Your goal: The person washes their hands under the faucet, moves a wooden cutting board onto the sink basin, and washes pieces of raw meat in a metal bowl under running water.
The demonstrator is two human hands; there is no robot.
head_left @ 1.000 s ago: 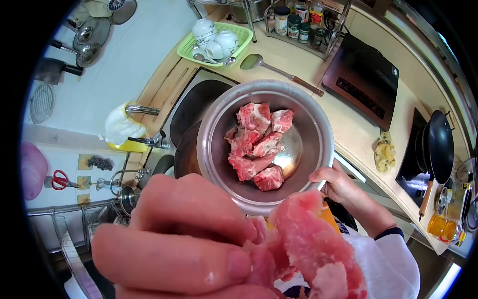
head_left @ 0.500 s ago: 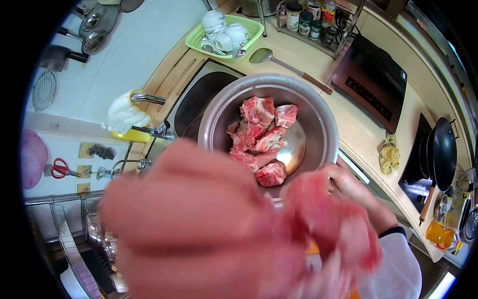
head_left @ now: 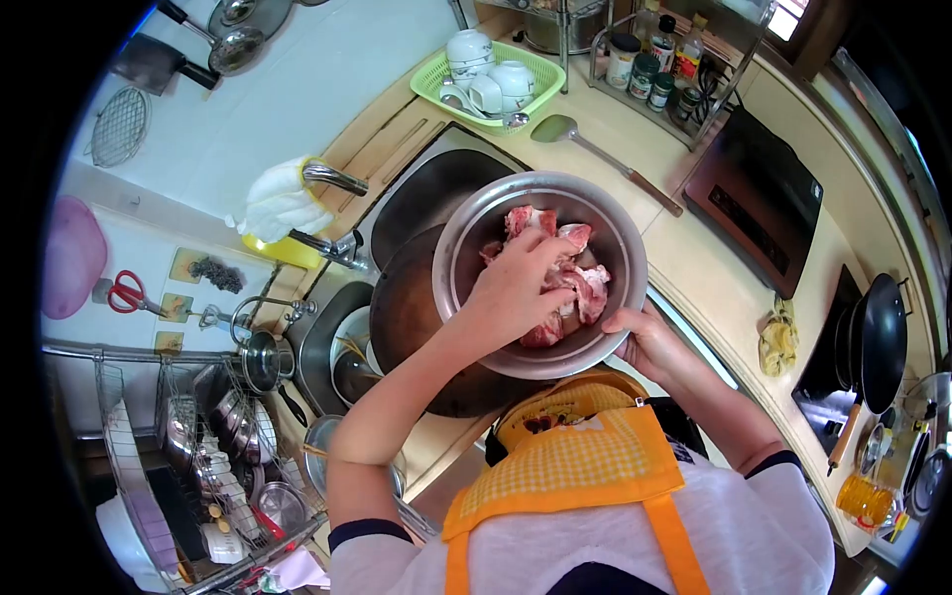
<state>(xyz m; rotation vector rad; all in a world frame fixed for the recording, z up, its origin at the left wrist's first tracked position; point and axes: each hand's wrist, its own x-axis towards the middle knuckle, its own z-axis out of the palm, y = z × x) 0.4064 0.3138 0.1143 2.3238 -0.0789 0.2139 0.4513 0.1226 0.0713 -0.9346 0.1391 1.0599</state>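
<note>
A wide metal pot [head_left: 540,186] tilts slightly over the sink edge, with chunks of raw bone-in meat [head_left: 593,286] inside. My left hand [head_left: 516,283] reaches down into it, fingers and thumb curled round a piece of the meat; the fingertips are partly hidden among the chunks. On the near right side, my right hand [head_left: 647,342] grips the pot's rim, thumb on top and fingers underneath.
Beside the pot is a sink [head_left: 426,169], with a large dark wok [head_left: 397,307] partly under the pot. A spatula [head_left: 605,159], a green basket [head_left: 543,97] of bowls and a black induction cooker [head_left: 754,203] stand on the counter. A black pan [head_left: 881,342] is at right.
My left hand, blurred close to the camera with a piece of meat, has gone down into the pot. The view has shifted, showing the apron and wok. My right hand stays at the rim.
</note>
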